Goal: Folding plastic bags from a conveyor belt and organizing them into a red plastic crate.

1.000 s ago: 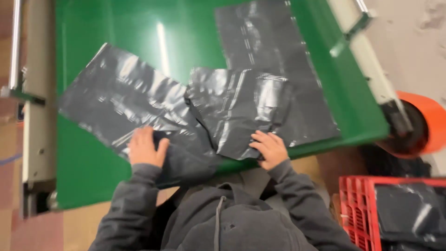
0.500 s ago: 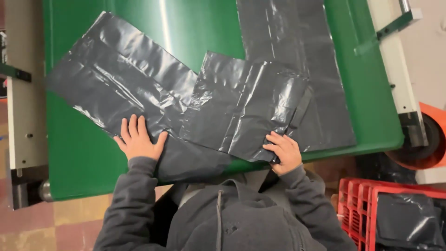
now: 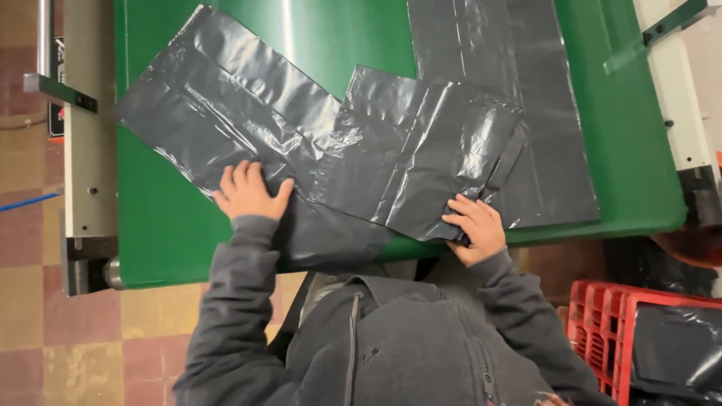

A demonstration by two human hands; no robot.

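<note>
On the green table [image 3: 188, 233] a long black plastic bag [image 3: 218, 120] lies flat, its long axis running diagonally from the far left down toward the person. The left hand [image 3: 248, 192] presses it, fingers spread flat. The right hand [image 3: 474, 229] pinches the near corner of a folded bag [image 3: 417, 150], fingers clamped on it.

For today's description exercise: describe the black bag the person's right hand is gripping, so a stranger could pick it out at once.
Start at the green table. Three black plastic bags lie on it; take the middle bag, lying on top of the long bag on the left. Only it is folded short, its near corner in the right hand grip.
</note>
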